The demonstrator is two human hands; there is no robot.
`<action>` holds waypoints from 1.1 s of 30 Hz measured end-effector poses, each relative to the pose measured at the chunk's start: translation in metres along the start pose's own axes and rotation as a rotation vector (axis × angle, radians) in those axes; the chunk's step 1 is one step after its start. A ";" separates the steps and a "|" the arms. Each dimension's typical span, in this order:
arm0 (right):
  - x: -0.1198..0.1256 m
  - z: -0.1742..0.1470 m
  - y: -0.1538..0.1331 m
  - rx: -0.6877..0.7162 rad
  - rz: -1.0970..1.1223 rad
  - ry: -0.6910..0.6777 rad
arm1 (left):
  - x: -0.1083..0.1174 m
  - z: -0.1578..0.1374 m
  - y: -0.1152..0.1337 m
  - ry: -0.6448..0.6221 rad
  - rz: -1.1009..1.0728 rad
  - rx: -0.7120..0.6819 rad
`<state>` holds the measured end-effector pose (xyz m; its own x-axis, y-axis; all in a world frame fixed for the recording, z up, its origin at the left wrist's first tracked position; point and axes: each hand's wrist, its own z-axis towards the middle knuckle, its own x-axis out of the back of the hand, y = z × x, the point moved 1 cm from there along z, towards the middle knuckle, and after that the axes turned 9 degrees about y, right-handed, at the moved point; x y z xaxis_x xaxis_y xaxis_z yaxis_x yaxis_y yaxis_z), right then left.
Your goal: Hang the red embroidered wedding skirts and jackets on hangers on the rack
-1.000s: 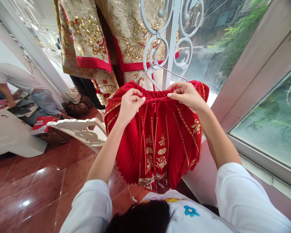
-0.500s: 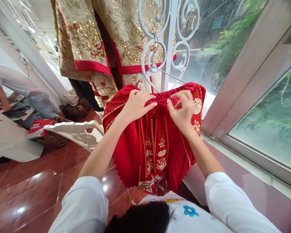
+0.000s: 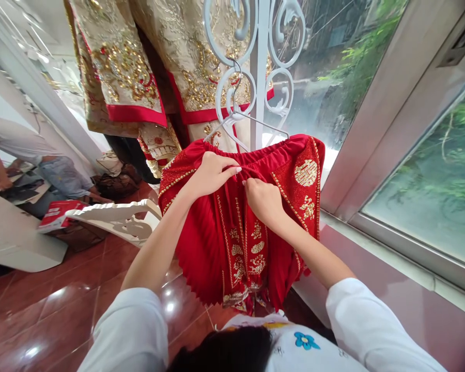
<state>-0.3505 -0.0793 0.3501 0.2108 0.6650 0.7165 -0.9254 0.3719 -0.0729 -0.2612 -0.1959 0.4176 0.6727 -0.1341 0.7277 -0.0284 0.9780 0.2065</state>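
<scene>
A red pleated skirt [image 3: 201,243] with gold embroidery and beaded edging hangs from a wire hanger [image 3: 256,120], which is hooked on white scrolled ironwork. Its gathered waistband runs across the top. At the front of the waist, my left hand [image 3: 213,175] pinches red cloth or cord between thumb and fingers. Just right of it, my right hand [image 3: 265,199] is curled closed at the red ties below the waistband. The fingertips of both hands are close together, and exactly what each pinches is partly hidden.
Cream and gold sequinned garments [image 3: 132,72] hang behind the skirt. White ironwork [image 3: 260,67] stands before a framed window [image 3: 375,103] on the right. A white carved chair back [image 3: 116,219] is at left. Farther left, another person [image 3: 27,144] bends near a red box [image 3: 56,214].
My right hand has moved left and down from the waistband's right side and closed near my left hand. More of the skirt's right panel shows. The view has shifted slightly.
</scene>
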 end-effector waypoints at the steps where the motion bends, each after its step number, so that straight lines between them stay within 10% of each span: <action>1: 0.003 0.000 -0.002 0.003 -0.007 -0.009 | -0.001 0.000 0.001 0.014 -0.006 0.013; 11: 0.013 -0.037 0.006 0.144 0.065 -0.328 | -0.008 -0.006 -0.003 0.073 0.059 0.037; 19: 0.059 0.021 0.093 0.071 0.077 0.497 | 0.003 0.028 0.024 0.209 0.026 -0.095; 26: 0.076 0.075 0.142 0.477 -0.079 0.020 | -0.024 0.094 0.017 0.259 -0.051 -0.224; 33: 0.070 0.105 0.145 0.457 -0.013 0.100 | -0.030 0.099 0.016 0.217 0.147 -0.130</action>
<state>-0.5030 -0.0466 0.4626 0.2320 0.7299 0.6429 -0.9616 0.0726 0.2646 -0.3548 -0.1921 0.4641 0.8111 0.0343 0.5839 -0.0520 0.9986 0.0135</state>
